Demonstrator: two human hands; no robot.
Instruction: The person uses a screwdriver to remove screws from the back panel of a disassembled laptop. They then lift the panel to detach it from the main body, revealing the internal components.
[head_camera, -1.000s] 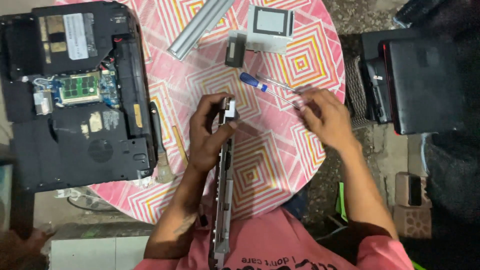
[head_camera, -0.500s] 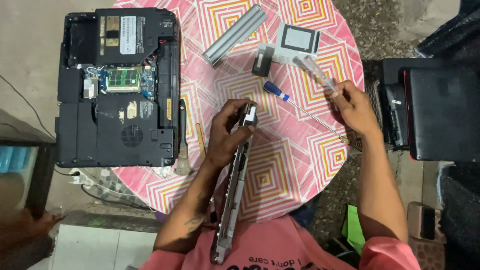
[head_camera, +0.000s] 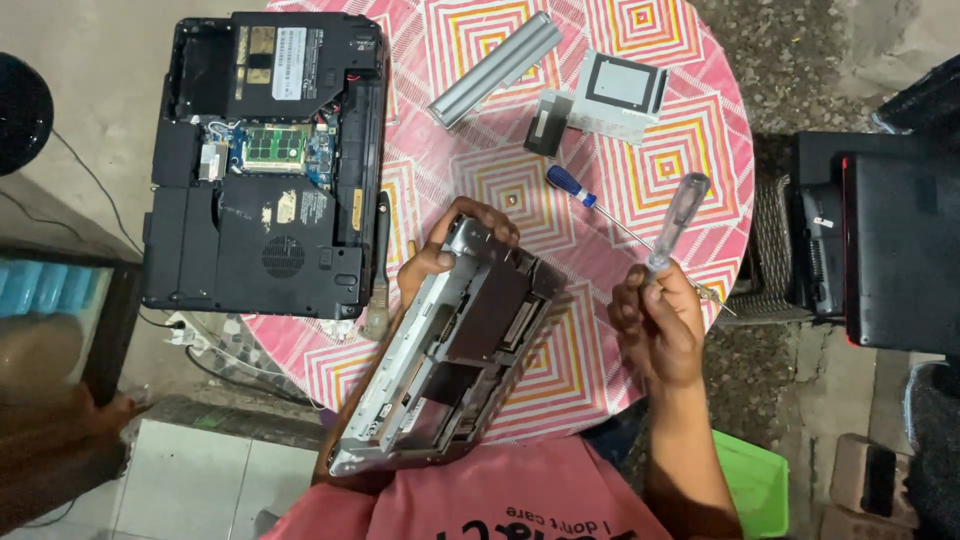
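Silver laptop chassis now lies tilted with its inner side open to the camera, near end against the person's pink shirt, far end raised over the near part of the round table. Half a second ago it stood on edge and showed only as a thin strip; a second ago likewise. So the part has been turned flat-face up between frames.

Left hand: wrapped over the far corner of the chassis, fingers curled across the top edge, thumb on the left side. Grip closed on the chassis. It held that same far end in both earlier frames.

Right hand: fist closed around the shaft of a clear-handled screwdriver, handle pointing up and away. The hand sits right of the chassis, near it but apart. Half a second ago this hand was farther off over the table, at the tool; it has since come nearer the body.

Chassis relative to hands: under the left, left of the right, not touching the right.

Outward: blue-handled screwdriver lies on the cloth just beyond the chassis. Farther, a long silver battery bar, a small dark bracket and a grey drive caddy. Far left, an opened black laptop base, underside up, green memory module exposed. A second dark laptop sits off the table at right.
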